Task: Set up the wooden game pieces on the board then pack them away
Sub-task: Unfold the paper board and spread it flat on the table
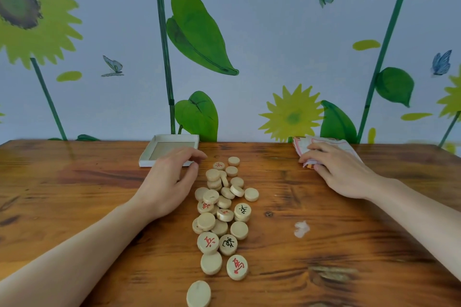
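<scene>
Plainly, the coming move turned on the folded board (pixel 331 148), which lay at the far right of the desk (pixel 74 194), directly under the right hand (pixel 334 169). That hand rested on it with fingers curled over its near edge, apparently gripping it, though how firmly could not be told. The wooden pieces (pixel 222 209) lay in a loose heap whose long axis ran from the far middle of the desk toward the near edge, some face up with red or black characters, some blank side up, one stray piece (pixel 198 293) just at the bottom of view. The left hand (pixel 172 182) hovered just left of the heap's far end, fingers loosely spread and holding nothing; behind it sat the shallow white box tray (pixel 149 159), empty as far as could be seen. My judgement: the board had to be opened first, and the open room lay right of the heap, where only a small white scrap (pixel 301 228) sat. The heap itself crowded the middle.
</scene>
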